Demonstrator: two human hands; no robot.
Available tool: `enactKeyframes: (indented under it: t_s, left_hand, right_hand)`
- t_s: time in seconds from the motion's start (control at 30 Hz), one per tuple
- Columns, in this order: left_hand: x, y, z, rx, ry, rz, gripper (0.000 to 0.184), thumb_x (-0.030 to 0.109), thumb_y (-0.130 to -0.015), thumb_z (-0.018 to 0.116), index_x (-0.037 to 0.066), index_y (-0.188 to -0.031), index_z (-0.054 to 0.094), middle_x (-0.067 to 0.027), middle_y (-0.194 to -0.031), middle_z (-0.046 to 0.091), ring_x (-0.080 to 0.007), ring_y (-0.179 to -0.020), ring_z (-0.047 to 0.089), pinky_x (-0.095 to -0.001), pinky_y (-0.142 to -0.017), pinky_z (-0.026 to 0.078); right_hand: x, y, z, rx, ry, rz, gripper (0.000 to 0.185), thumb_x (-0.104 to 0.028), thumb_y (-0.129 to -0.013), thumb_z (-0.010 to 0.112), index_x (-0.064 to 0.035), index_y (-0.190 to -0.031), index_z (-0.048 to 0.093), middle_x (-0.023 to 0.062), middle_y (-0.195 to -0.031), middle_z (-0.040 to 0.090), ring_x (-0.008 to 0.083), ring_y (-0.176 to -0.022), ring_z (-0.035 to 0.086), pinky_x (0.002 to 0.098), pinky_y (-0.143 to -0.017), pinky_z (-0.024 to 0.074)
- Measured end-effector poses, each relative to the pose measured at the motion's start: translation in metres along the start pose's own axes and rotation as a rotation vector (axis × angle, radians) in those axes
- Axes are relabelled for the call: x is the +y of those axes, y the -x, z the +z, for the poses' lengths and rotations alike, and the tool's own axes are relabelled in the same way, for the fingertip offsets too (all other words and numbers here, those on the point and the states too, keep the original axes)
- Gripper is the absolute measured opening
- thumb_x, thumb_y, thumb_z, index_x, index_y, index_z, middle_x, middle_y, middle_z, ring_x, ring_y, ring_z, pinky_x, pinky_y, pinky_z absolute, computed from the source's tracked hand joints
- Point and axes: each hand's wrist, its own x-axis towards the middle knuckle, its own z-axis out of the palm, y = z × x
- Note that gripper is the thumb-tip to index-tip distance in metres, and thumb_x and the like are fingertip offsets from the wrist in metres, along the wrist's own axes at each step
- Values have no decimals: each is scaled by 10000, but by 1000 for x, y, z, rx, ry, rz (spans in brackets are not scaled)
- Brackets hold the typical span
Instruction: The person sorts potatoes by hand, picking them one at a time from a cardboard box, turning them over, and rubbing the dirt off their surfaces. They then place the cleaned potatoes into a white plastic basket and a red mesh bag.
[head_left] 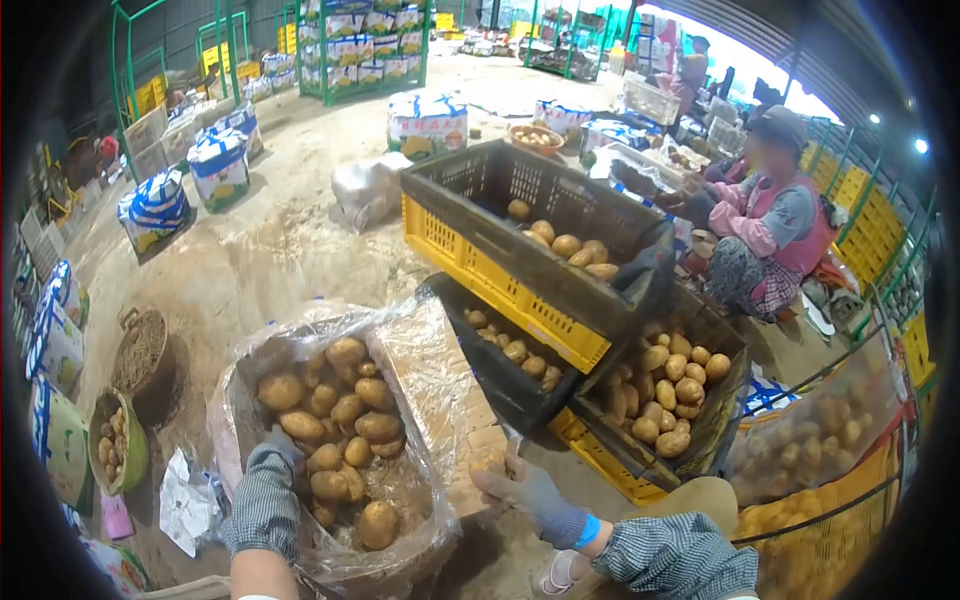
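Note:
A box lined with clear plastic (232, 385) stands before me, with several potatoes (357, 410) and loose soil inside. My left hand (280, 452), in a grey glove and checked sleeve, is at the box's left side beside the potatoes; its fingers are mostly hidden. To the right of the box, my right hand (535, 495), also gloved, is closed around a potato (488, 461) in front of the raised cardboard flap (432, 365).
Stacked crates (500, 285) of potatoes stand at the right, near a mesh bag (815, 440) of potatoes. A co-worker (775, 225) sits beyond them. At left are a soil-filled basket (143, 350), a green bucket (135, 470) and crumpled plastic (190, 505).

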Motion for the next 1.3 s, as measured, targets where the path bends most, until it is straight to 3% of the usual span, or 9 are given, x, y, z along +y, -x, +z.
enactKeyframes:
  t_s: [0.3, 0.6, 0.73, 0.8, 0.9, 0.97, 1.07, 1.17, 1.3]
  left_hand:
    - [4, 95, -4, -224, 513, 555, 825, 248, -700, 742, 27, -1392, 350, -192, -1155, 561, -257, -933, 620, -354, -773, 538]
    - [-5, 172, -10, -559, 1115, 605, 555, -15, -770, 618, 47, -1280, 406, -79, -965, 538, -203, -778, 593, -371, -713, 537]
    - [-7, 195, -2, -757, 1272, 725, 520, 1, -787, 591, 44, -1276, 417, -73, -941, 535, -202, -805, 585, -331, -661, 520]
    - [-9, 211, -6, 26, 354, 1455, 71, 42, -819, 610, 17, -886, 615, -70, -898, 584, -173, -776, 577, -306, -706, 483]
    - [2, 235, -8, -466, 920, 1104, 159, 171, -888, 568, 39, -861, 652, -50, -851, 619, -158, -778, 582, -295, -705, 479]
    - [8, 261, -15, -654, 1193, 970, 193, 207, -910, 548, 41, -927, 644, -55, -899, 620, -177, -835, 585, -330, -760, 476]
    - [18, 303, -20, -971, 1531, 944, 248, 186, -898, 542, 19, -1074, 591, -97, -1087, 594, -245, -998, 585, -434, -920, 462]
    - [23, 318, -16, -1174, 1649, 999, 460, 227, -918, 483, -26, -1301, 462, -164, -1224, 560, -291, -1106, 569, -438, -996, 448]
    - [17, 330, -5, -1211, 1781, 852, 474, 299, -977, 405, -37, -1309, 444, -180, -1230, 554, -277, -1117, 571, -405, -941, 499]
  right_hand:
    - [-63, 16, -25, 180, -416, -795, 434, -275, -899, 659, -31, -1212, 485, 46, -822, 587, 120, -658, 579, 228, -554, 468]
    - [-165, 228, -138, 522, -877, -1505, 281, -311, -905, 635, -97, -1072, 563, 46, -782, 624, 133, -725, 628, 261, -656, 541]
    - [-168, 353, -217, 431, -613, -2030, 263, -309, -905, 624, -64, -1001, 623, 73, -855, 677, 157, -798, 654, 282, -703, 556]
    - [-146, 400, -268, 498, -497, -1959, 312, -317, -909, 606, -24, -1013, 638, 91, -917, 681, 162, -836, 651, 276, -725, 541]
    - [-132, 407, -298, 499, -745, -1702, 354, -273, -934, 563, 18, -1132, 608, 103, -1020, 662, 154, -902, 635, 271, -731, 522]
    - [-130, 374, -338, 394, -339, -1673, 376, -217, -951, 536, 5, -1254, 554, 105, -1126, 626, 134, -894, 605, 249, -721, 508]
    - [-140, 300, -171, 605, -200, -1428, 390, -121, -958, 486, -33, -1339, 494, 100, -1159, 612, 87, -786, 551, 222, -704, 495]
    - [-125, 221, -117, 435, 374, -1333, 541, -159, -955, 510, -103, -1461, 327, 47, -1060, 608, 24, -651, 468, 151, -511, 402]
    - [-90, 155, -15, -37, 340, -873, 514, -146, -976, 473, -107, -1466, 324, 58, -1000, 641, 3, -526, 415, 138, -450, 353]
